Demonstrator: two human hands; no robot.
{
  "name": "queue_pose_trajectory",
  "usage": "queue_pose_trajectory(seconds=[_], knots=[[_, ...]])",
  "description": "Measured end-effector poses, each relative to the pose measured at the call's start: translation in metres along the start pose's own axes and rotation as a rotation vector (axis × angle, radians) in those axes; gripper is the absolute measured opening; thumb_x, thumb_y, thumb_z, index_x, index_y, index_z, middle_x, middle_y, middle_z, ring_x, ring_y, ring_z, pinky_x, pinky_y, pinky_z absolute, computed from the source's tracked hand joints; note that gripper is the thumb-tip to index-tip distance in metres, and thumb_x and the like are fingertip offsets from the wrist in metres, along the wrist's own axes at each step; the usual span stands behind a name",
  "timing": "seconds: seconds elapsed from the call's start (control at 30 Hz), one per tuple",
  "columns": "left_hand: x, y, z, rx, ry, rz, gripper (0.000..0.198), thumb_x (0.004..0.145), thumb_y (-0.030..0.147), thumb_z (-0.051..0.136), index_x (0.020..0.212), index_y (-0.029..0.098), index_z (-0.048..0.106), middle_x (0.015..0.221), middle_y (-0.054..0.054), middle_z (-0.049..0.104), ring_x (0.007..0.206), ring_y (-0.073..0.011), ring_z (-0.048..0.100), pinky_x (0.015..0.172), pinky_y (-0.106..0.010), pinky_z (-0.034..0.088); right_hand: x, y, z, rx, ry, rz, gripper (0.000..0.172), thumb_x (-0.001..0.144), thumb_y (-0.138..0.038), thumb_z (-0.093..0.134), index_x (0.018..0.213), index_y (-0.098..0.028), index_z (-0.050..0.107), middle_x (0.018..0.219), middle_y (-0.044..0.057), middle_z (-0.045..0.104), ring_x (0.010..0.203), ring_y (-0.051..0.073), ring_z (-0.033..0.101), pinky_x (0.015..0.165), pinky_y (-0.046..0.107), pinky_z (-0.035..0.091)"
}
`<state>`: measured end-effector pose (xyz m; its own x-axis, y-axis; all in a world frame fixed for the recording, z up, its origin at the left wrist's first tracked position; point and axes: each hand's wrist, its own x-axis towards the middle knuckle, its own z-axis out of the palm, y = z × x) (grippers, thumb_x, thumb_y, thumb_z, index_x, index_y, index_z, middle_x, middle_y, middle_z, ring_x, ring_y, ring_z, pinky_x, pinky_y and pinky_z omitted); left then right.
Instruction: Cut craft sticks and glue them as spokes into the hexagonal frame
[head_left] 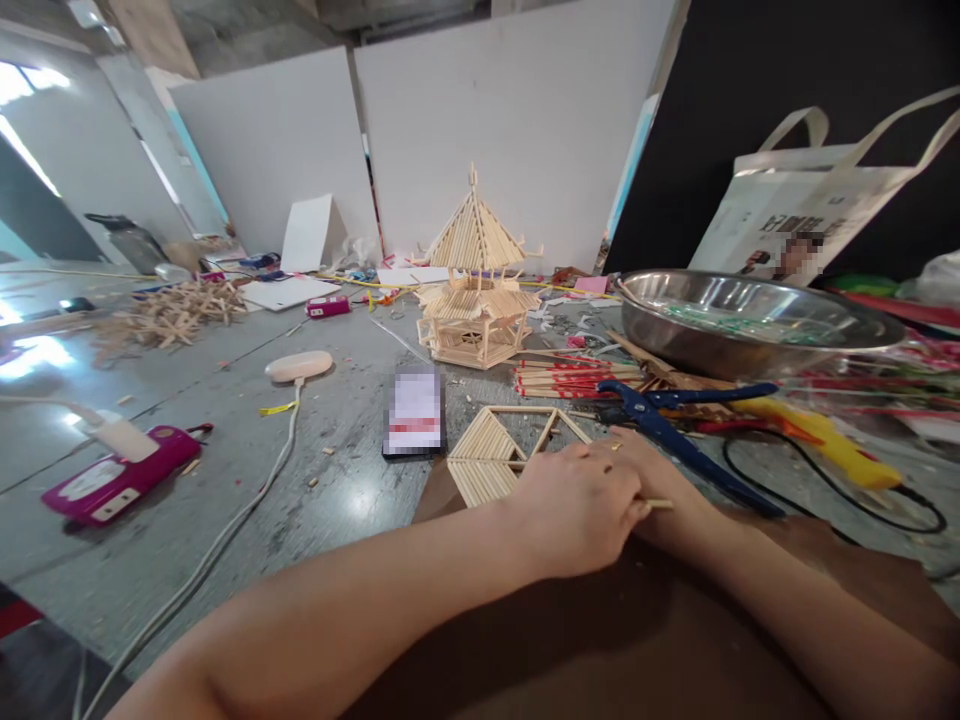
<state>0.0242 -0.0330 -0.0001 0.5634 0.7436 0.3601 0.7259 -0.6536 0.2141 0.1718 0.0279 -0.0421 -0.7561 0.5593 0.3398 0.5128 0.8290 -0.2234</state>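
A flat frame of thin wooden sticks [484, 460], partly filled with parallel sticks, lies on a brown sheet [540, 640]. My left hand [577, 510] is over its near right part, fingers closed round a short wooden stick [660, 504] whose end pokes out to the right. Beside and partly behind it, my right hand [637, 465] reaches in from the right; most of its fingers are hidden. Behind the frame stands a small pavilion of sticks [476, 330] with a pointed roof.
Blue pliers [675, 435], a yellow-handled tool [832, 445] with a black cable, and bundled red-marked sticks [570, 378] lie right. A steel basin [757, 345] stands behind them. Left are a phone [414, 415], a white oval device [298, 367] and a magenta power strip [124, 480].
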Motion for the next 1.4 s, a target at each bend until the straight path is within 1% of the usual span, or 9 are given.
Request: queue_pose_trajectory(seconds=[0.07,0.2,0.27,0.43,0.63,1.07,1.17,1.27,1.4], knots=[[0.002,-0.006,-0.001,-0.001,-0.022,-0.05,0.029,0.081,0.033,0.029,0.079,0.016,0.052,0.08,-0.005,0.059,0.075,-0.0175,0.053,0.065,-0.032,0.042,0.002,-0.002,-0.006,0.073,0.035,0.099,0.015,0.07,-0.024,0.045,0.078,-0.021,0.057,0.081,0.004,0.061,0.081,0.02,0.053,0.081,0.037,0.035],[0.006,-0.019,-0.003,-0.058,-0.072,-0.189,0.031,0.083,0.033,0.022,0.093,0.02,0.048,0.077,-0.004,0.06,0.067,-0.0168,0.055,0.057,-0.029,0.04,0.006,-0.008,-0.02,0.274,0.195,0.445,0.023,0.073,-0.025,0.042,0.093,-0.02,0.052,0.087,0.004,0.059,0.08,0.018,0.054,0.072,0.032,0.041],[0.007,-0.024,-0.002,-0.113,-0.062,-0.235,0.031,0.083,0.034,0.022,0.094,0.02,0.047,0.077,-0.004,0.06,0.067,-0.0168,0.055,0.056,-0.028,0.039,0.008,-0.01,-0.025,0.397,0.254,0.512,0.022,0.074,-0.027,0.042,0.092,-0.019,0.051,0.086,0.004,0.059,0.08,0.017,0.054,0.073,0.031,0.041],[0.01,-0.029,0.002,-0.185,0.015,-0.284,0.031,0.082,0.035,0.023,0.084,0.018,0.049,0.07,-0.003,0.058,0.061,-0.0141,0.051,0.05,-0.023,0.033,0.009,-0.02,-0.034,0.526,0.161,0.402,0.024,0.074,-0.032,0.045,0.092,-0.019,0.054,0.091,0.005,0.059,0.083,0.016,0.053,0.076,0.029,0.04],[0.01,-0.031,0.001,-0.229,0.057,-0.28,0.03,0.082,0.035,0.026,0.071,0.017,0.049,0.061,0.0,0.052,0.054,-0.0103,0.045,0.048,-0.021,0.029,0.011,-0.021,-0.036,0.505,0.177,0.464,0.024,0.072,-0.038,0.048,0.081,-0.018,0.058,0.075,0.003,0.06,0.072,0.015,0.054,0.068,0.027,0.04],[0.014,-0.039,-0.008,-0.342,0.103,-0.382,0.035,0.08,0.036,0.03,0.055,0.015,0.041,0.048,0.004,0.036,0.046,-0.0071,0.031,0.046,-0.022,0.02,0.011,-0.004,-0.037,0.675,0.376,0.648,0.029,0.071,-0.044,0.046,0.057,-0.019,0.049,0.052,-0.002,0.048,0.05,0.009,0.045,0.052,0.023,0.038],[0.015,-0.045,-0.007,-0.389,0.162,-0.42,0.036,0.08,0.036,0.03,0.052,0.015,0.036,0.047,0.005,0.033,0.047,-0.0066,0.03,0.047,-0.021,0.021,0.009,0.001,-0.036,0.72,0.491,0.697,0.03,0.072,-0.045,0.044,0.057,-0.019,0.047,0.05,-0.003,0.045,0.046,0.009,0.043,0.048,0.023,0.037],[0.014,-0.05,-0.003,-0.393,0.233,-0.445,0.036,0.08,0.038,0.029,0.054,0.015,0.039,0.049,0.004,0.034,0.049,-0.0068,0.032,0.048,-0.021,0.023,0.006,0.006,-0.036,0.701,0.557,0.711,0.031,0.074,-0.046,0.041,0.057,-0.02,0.045,0.049,-0.003,0.044,0.045,0.009,0.042,0.047,0.023,0.037],[0.012,-0.046,-0.001,-0.424,0.377,-0.41,0.022,0.079,0.033,0.036,0.08,0.014,0.048,0.074,-0.001,0.052,0.065,-0.0086,0.044,0.059,-0.02,0.034,0.006,-0.002,-0.037,0.598,0.372,0.645,0.032,0.074,-0.047,0.04,0.056,-0.02,0.043,0.05,-0.002,0.045,0.048,0.01,0.044,0.049,0.024,0.037]])
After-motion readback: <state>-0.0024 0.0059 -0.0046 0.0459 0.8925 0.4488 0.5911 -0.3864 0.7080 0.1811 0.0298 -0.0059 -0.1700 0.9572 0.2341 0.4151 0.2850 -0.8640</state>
